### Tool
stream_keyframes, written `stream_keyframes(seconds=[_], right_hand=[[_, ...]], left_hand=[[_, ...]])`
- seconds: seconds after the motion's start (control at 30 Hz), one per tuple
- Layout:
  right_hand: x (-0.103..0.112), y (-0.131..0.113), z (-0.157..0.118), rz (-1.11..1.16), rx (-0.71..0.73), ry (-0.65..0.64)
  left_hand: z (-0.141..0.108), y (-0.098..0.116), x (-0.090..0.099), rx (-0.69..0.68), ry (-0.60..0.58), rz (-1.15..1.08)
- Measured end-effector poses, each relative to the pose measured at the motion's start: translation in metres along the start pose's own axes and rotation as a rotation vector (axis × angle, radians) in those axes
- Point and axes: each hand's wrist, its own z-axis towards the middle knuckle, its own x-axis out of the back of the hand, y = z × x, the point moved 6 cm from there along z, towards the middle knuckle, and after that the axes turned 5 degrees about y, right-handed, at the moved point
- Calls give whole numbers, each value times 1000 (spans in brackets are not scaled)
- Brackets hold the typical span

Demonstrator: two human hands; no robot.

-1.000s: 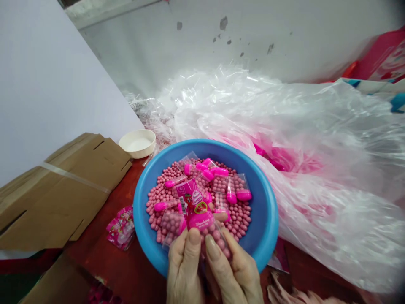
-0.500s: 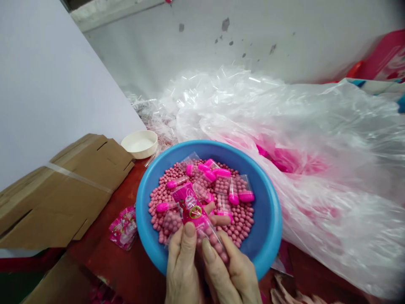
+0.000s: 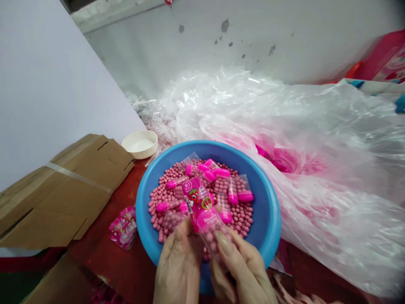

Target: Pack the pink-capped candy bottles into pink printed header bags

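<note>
A clear packet of pink balls (image 3: 207,213), with a pink printed wrapper at its upper end, is tilted above the blue basin. My right hand (image 3: 240,266) grips its lower part, the thumb pressed on the clear plastic over the balls. My left hand (image 3: 179,261) is closed against the packet's left edge; most of its fingers are hidden, and a fingertip shows behind the packet. Below, the blue basin (image 3: 272,228) holds loose pink balls (image 3: 166,177) and several clear containers with bright pink caps (image 3: 245,196), filled with similar balls.
Flattened cardboard (image 3: 72,185) leans at the left. A white dish (image 3: 139,144) stands behind the basin, and pink printed wrappers (image 3: 124,228) lie on the red table (image 3: 123,270). Large clear plastic bags (image 3: 332,177), with pink things inside, fill the right side before the wall.
The packet has moved slightly right and turned, showing more of its strawberry print. My left hand has shifted left, its thumb off the packet's front. My right hand has moved a little right.
</note>
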Motion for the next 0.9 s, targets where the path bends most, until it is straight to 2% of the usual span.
stream_keyframes(seconds=[0.1, 0.27, 0.37, 0.53, 0.63, 0.8, 0.9], right_hand=[[0, 3, 2, 166, -140, -34], [-1, 5, 3, 216, -162, -52], [-1, 4, 2, 209, -163, -32], [-1, 2, -1, 176, -147, 48], [1, 4, -1, 150, -116, 105], [0, 4, 1, 78, -31, 66], [0, 2, 0, 23, -4, 67]], left_hand=[[-1, 19, 6, -232, 139, 163], [-16, 41, -3, -645, 173, 484], [-24, 48, -10, -823, 193, 611], [-29, 58, -20, -960, 202, 753], [-29, 60, -25, -986, 165, 806], [-32, 59, -30, -1058, 188, 776], [-31, 59, -32, -1048, 208, 770]])
